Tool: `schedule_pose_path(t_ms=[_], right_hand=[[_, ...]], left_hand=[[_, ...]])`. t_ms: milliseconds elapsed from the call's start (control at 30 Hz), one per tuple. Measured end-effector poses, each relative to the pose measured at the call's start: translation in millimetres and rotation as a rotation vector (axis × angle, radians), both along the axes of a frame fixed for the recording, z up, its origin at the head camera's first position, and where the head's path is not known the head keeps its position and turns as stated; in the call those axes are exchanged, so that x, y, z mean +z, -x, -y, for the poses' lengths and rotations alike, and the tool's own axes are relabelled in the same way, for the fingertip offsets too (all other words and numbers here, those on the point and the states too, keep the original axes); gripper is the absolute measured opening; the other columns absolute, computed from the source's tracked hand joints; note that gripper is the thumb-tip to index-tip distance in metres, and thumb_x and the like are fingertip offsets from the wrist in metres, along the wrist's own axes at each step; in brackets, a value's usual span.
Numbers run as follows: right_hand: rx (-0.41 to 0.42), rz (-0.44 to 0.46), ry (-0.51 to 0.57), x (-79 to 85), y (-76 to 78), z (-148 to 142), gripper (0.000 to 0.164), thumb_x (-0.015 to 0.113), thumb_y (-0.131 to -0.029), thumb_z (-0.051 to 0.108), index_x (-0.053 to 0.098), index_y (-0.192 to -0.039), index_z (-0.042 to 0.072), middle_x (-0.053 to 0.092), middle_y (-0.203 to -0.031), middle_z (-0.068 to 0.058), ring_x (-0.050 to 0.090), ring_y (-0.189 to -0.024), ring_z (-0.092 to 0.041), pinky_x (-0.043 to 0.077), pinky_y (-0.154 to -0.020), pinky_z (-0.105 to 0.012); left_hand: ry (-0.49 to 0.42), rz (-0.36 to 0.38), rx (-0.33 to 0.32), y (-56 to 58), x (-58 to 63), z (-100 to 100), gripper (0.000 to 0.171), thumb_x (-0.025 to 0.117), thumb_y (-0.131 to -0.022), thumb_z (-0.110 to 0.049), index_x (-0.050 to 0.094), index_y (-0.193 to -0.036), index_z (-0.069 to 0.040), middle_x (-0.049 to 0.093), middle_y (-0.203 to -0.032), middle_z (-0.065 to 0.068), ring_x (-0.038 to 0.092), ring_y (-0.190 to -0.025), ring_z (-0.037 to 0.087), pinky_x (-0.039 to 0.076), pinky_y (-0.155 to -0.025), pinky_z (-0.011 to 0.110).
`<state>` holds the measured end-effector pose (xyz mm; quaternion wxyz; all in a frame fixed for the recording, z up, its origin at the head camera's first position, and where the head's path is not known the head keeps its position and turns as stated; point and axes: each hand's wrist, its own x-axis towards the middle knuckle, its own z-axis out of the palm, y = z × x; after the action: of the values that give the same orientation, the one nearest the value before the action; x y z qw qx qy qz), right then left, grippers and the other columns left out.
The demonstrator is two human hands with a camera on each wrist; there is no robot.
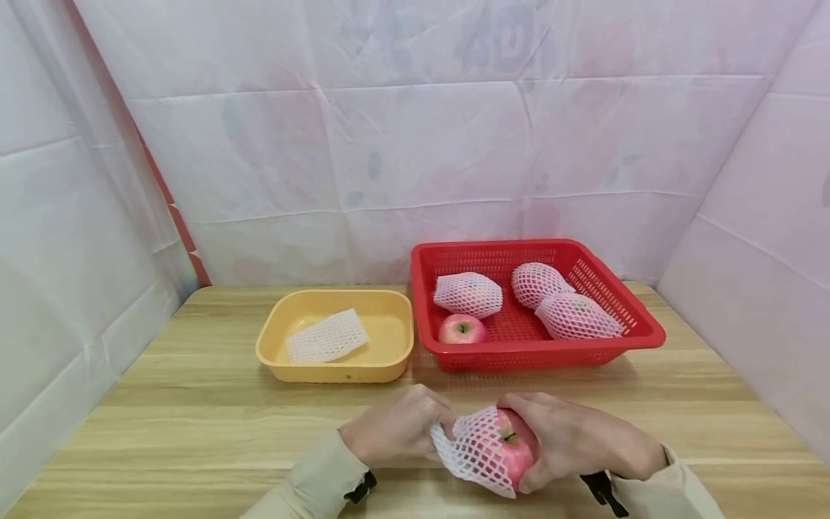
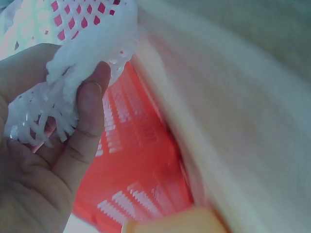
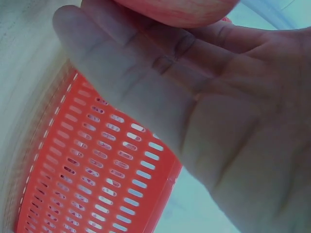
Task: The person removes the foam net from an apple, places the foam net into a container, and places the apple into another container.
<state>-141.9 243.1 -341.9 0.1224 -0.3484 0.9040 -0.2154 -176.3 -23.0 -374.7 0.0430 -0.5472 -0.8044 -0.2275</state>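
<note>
Near the table's front, my right hand [image 1: 570, 440] grips a pink-red apple [image 1: 516, 450] from its right side, stem facing up. A white foam net sleeve [image 1: 476, 450] covers the apple's left part. My left hand [image 1: 405, 425] pinches the gathered end of that foam net, left of the apple. In the left wrist view, thumb and fingers squeeze the bunched foam net [image 2: 92, 53]. The right wrist view shows the apple's underside [image 3: 184, 9] resting against the fingers.
Behind the hands stands a red basket [image 1: 538, 355] holding a bare apple [image 1: 462, 329] and several apples in foam nets [image 1: 470, 294]. Left of it, a yellow tray [image 1: 337, 373] contains a flat white foam net [image 1: 327, 337]. A white sheet [image 1: 415, 144] hangs behind the wooden table [image 1: 194, 404].
</note>
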Motion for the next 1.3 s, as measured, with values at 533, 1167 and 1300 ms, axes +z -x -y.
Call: schedule_pose_path(t_ms=[533,1167,1300], right_hand=[[-0.027,0.012,0.014,2.1,-0.1,-5.3,0.069,0.091,-0.066,0.037,0.055,-0.12,0.012,0.054,-0.1,0.013,0.051,-0.088,-0.002,0.051,-0.069,-0.025],[-0.034,-0.013,-0.004,2.8,1.1,-8.3,0.077,0.091,-0.066,0.039,0.055,-0.126,0.006,0.056,-0.106,0.011,0.053,-0.094,-0.007,0.053,-0.073,-0.027],[-0.029,-0.041,-0.003,2.9,1.7,-9.5,0.077,0.091,-0.065,0.039,0.056,-0.125,0.006,0.056,-0.106,0.011,0.054,-0.094,-0.007,0.053,-0.074,-0.028]], left_hand=[[-0.046,-0.061,-0.015,9.8,20.3,34.6,0.015,0.086,-0.076,0.0,0.075,-0.084,-0.007,0.067,-0.082,-0.003,0.057,-0.073,-0.001,0.046,-0.071,0.006],[-0.168,-0.052,-0.04,16.6,33.0,55.6,0.033,0.08,-0.069,0.01,0.075,-0.095,-0.008,0.07,-0.093,0.001,0.061,-0.081,0.007,0.051,-0.072,0.011],[-0.203,-0.024,-0.032,18.1,37.8,57.5,0.033,0.079,-0.07,0.011,0.075,-0.097,-0.008,0.069,-0.092,0.001,0.06,-0.079,0.007,0.052,-0.07,0.013]])
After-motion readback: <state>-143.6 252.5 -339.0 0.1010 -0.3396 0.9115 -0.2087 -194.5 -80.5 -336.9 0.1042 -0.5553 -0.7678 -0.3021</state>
